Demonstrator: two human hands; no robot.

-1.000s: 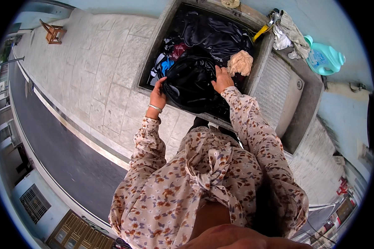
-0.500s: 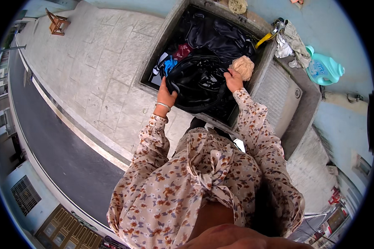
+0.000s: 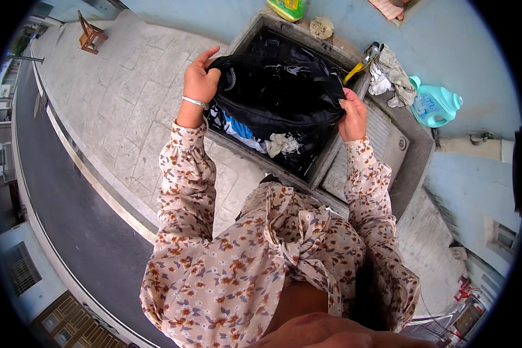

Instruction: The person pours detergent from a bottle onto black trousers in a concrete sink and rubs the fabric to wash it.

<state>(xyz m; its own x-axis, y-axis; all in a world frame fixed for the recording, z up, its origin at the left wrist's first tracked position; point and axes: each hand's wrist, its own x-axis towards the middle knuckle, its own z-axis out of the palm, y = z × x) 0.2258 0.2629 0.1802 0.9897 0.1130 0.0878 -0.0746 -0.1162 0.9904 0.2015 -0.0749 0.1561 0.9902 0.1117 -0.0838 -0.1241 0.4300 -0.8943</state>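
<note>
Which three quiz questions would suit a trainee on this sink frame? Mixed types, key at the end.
1. Open: what do the left hand and the right hand both hold?
2. True or false: a silver-coloured round bangle sits at the wrist of the left hand.
3. Fill in: in the picture, the brown wooden chair stands to the ____ of the grey concrete sink.

Key:
1. A glossy black fabric item, spread between them.
2. True.
3. Left.
</note>
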